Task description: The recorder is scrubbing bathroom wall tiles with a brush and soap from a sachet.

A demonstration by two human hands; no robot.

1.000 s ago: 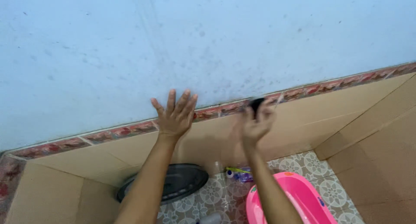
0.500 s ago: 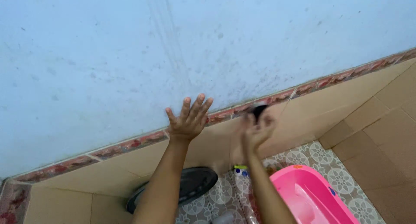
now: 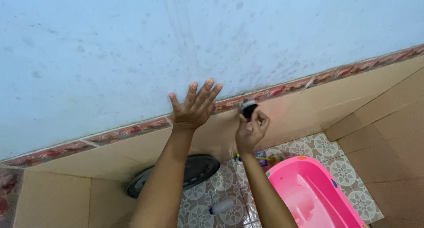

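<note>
The left hand (image 3: 194, 108), fingers spread wide, lies flat on the pale blue painted wall (image 3: 132, 47). At its three o'clock, the right hand (image 3: 251, 130) pinches a small black round nozzle (image 3: 248, 109) near the red patterned tile border (image 3: 132, 131); better aimed squarely at the wall, wrist steady.

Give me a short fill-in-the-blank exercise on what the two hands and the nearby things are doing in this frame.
1. The left hand is spread flat against the ____ wall.
2. The right hand grips a small ____ round object at its fingertips.
3. The tub on the patterned floor is ____ in colour.

Missing words: blue; black; pink
</note>
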